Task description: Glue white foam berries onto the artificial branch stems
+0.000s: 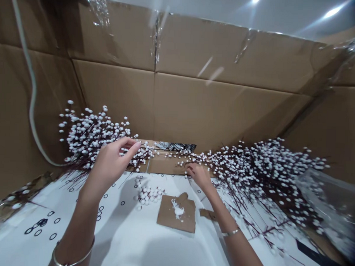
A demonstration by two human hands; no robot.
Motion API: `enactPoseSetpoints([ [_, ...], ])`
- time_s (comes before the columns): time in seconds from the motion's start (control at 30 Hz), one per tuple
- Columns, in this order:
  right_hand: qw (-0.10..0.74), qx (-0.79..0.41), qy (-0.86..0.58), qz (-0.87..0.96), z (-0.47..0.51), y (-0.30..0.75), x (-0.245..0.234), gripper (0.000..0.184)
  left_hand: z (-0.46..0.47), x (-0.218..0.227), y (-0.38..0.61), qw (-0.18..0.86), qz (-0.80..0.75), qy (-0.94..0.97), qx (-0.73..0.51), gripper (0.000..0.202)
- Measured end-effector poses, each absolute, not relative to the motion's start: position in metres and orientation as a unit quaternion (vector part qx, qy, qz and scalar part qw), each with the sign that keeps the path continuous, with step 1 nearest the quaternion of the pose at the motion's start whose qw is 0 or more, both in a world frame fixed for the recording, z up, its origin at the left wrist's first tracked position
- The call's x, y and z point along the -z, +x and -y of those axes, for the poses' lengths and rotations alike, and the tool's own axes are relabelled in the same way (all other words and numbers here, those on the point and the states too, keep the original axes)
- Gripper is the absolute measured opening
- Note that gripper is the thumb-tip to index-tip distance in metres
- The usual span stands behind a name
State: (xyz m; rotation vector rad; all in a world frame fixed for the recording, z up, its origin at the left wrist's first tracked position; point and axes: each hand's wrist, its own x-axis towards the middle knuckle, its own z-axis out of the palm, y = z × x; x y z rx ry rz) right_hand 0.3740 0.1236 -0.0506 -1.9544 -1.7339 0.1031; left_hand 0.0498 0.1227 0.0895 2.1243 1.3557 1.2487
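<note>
My left hand [112, 161] is raised over the white table, fingers curled in a pinch at the edge of a bunch of dark twigs with white berries [90, 135]. My right hand [197, 174] reaches forward and closes on the tip of a larger pile of white-berry branches [266, 171] lying at the right. A small loose cluster of white berries [148, 192] lies on the table between the hands. Just in front of it sits a piece of brown cardboard [177, 214] with a blob of white glue on it.
Tall cardboard walls [196, 106] enclose the table on the left, back and right. The white sheet on the table [127, 240] is printed with small black rings. A grey cable [31, 104] hangs at the left. A clear plastic bag [332, 208] lies at the far right.
</note>
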Motion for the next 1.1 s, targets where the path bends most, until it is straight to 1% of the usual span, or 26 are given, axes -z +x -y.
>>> enactPoseSetpoints([
  [0.1, 0.391, -0.018, -0.697, 0.601, -0.123, 0.393, 0.044, 0.018, -0.124, -0.089, 0.05, 0.167, -0.465, 0.747, -0.445, 0.029],
  [0.27, 0.634, 0.007, -0.619, 0.464, -0.119, 0.422, 0.031, 0.031, -0.127, -0.085, 0.05, 0.173, -0.449, 0.754, -0.446, 0.028],
  [0.33, 0.705, 0.017, -0.575, 0.415, -0.115, 0.43, 0.024, 0.032, -0.127, -0.084, 0.051, 0.174, -0.442, 0.758, -0.448, 0.028],
  [0.43, 0.768, 0.016, -0.515, 0.381, -0.108, 0.433, 0.007, 0.031, -0.125, -0.084, 0.056, 0.178, -0.432, 0.758, -0.454, 0.028],
  [0.5, 0.793, -0.016, -0.469, 0.388, -0.102, 0.423, -0.007, 0.027, -0.123, -0.083, 0.064, 0.206, -0.411, 0.766, -0.45, 0.028],
  [0.57, 0.824, -0.095, -0.377, 0.412, -0.096, 0.401, -0.02, 0.02, -0.118, -0.08, 0.076, 0.254, -0.374, 0.779, -0.435, 0.028],
  [0.67, 0.815, -0.198, -0.311, 0.448, -0.084, 0.354, -0.032, 0.011, -0.109, -0.072, 0.1, 0.339, -0.317, 0.783, -0.414, 0.029],
  [0.77, 0.786, -0.288, -0.271, 0.475, -0.071, 0.306, -0.033, 0.009, -0.1, -0.062, 0.124, 0.44, -0.264, 0.752, -0.414, 0.035],
  [0.9, 0.783, -0.375, -0.25, 0.428, -0.06, 0.269, -0.028, 0.008, -0.093, -0.054, 0.145, 0.568, -0.151, 0.683, -0.434, 0.033],
  [1.0, 0.793, -0.432, -0.234, 0.36, -0.056, 0.258, -0.025, 0.007, -0.091, -0.05, 0.15, 0.605, -0.171, 0.617, -0.473, 0.027],
  [1.1, 0.783, -0.482, -0.239, 0.312, -0.054, 0.253, -0.023, 0.006, -0.09, -0.046, 0.153, 0.597, -0.215, 0.584, -0.506, 0.026],
])
